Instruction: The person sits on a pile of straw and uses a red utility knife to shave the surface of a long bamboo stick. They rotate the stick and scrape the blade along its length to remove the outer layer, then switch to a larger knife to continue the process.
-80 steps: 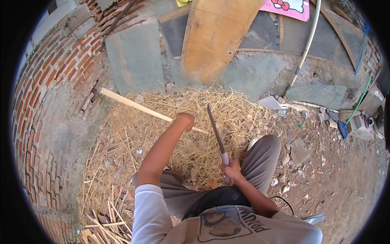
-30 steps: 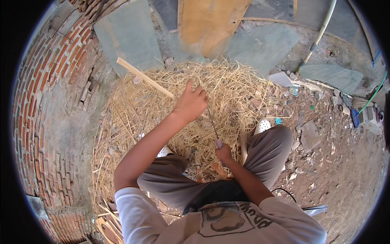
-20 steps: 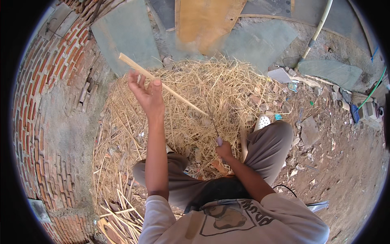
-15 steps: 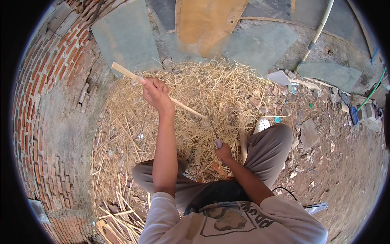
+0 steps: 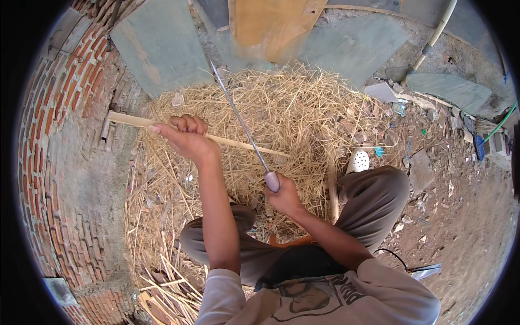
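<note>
My left hand [image 5: 190, 142] is closed round a pale bamboo strip [image 5: 249, 145], its thumb lying along the strip. One wide end points toward the brick wall; the thinner end reaches right over the shavings. In my right hand [image 5: 285, 196] is a knife [image 5: 239, 117] with a long, narrow metal blade and a light purplish handle. Its blade slants up and to the left, crossing the strip's line in this view; I cannot tell whether they touch. Beneath both hands lies a heap of thin bamboo shavings [image 5: 303, 114].
A brick wall [image 5: 57, 162] rises on the left. Slabs [image 5: 162, 51] lean at the back beside a pipe [image 5: 436, 32]. Cut strips [image 5: 173, 290] lie at lower left. A perforated white shoe [image 5: 358, 161] and a wooden stick [image 5: 332, 192] are beside my right leg; rubble covers the ground at right.
The knife and my right hand have moved up and left, and the blade now tilts further left. My left hand has lowered slightly to the left, bringing the strip closer to level.
</note>
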`<action>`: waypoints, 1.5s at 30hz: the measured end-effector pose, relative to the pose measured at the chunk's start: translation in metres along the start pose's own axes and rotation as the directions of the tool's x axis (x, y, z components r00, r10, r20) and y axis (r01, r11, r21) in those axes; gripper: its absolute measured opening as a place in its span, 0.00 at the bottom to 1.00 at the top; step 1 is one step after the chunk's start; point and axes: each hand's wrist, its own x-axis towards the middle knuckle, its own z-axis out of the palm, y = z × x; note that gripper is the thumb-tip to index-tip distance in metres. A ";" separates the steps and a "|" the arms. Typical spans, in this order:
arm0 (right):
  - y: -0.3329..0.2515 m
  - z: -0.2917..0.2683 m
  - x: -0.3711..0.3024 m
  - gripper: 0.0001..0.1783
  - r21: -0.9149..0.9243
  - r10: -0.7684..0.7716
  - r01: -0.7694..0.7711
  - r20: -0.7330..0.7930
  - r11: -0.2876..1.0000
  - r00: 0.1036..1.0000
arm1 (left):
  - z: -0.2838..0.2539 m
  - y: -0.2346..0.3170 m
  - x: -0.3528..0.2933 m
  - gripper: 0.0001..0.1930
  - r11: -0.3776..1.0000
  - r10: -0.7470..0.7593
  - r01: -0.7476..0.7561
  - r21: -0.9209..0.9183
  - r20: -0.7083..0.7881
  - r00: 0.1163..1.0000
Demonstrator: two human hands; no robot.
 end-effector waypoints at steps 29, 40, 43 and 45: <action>0.114 -0.020 0.006 0.09 0.069 0.131 -0.116 -0.287 0.991 0.949 | 0.014 -0.016 -0.001 0.33 0.993 -0.050 0.047 0.104 0.018 0.999; 0.134 -0.024 0.011 0.11 -0.137 0.150 -0.188 -0.249 0.973 0.957 | 0.027 -0.035 0.029 0.33 0.989 -0.042 0.047 0.143 -0.038 0.998; 0.057 -0.029 0.027 0.06 -0.039 -0.038 0.027 -0.314 0.999 0.949 | 0.028 -0.039 0.023 0.33 0.987 -0.030 0.033 0.159 -0.019 0.999; 0.055 -0.022 0.024 0.05 0.031 -0.069 0.085 -0.337 0.996 0.939 | 0.034 -0.040 0.015 0.34 0.988 -0.035 0.033 0.153 0.011 0.999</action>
